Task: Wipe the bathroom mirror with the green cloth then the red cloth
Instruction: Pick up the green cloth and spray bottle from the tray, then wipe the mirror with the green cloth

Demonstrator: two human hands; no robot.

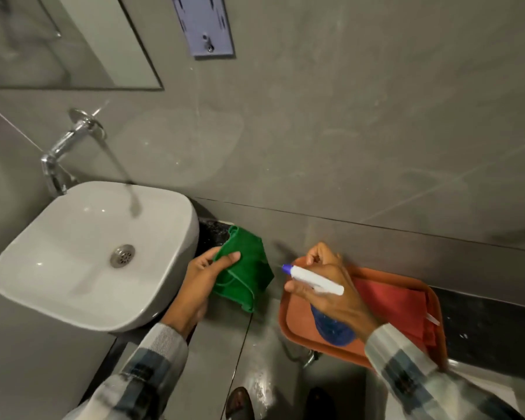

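The left hand [205, 275] pinches a folded green cloth [245, 272] between thumb and fingers, held just beside the right rim of the white ceramic basin [82, 253]. The right hand [331, 286] is closed around a blue spray bottle with a white nozzle [315, 279], above the left end of an orange plastic tray [288, 316]. A flat red cloth [397, 307] lies along that tray's right side, and the mirror [67, 40] hangs at the wall's upper left corner.

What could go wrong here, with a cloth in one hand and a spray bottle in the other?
The tray seems to overhang the counter edge, so a nudge from the right hand might tip it and the red cloth off. The spray bottle points at the wall, not the mirror, so spray could miss. The green cloth in the left hand hangs loosely and might slip.
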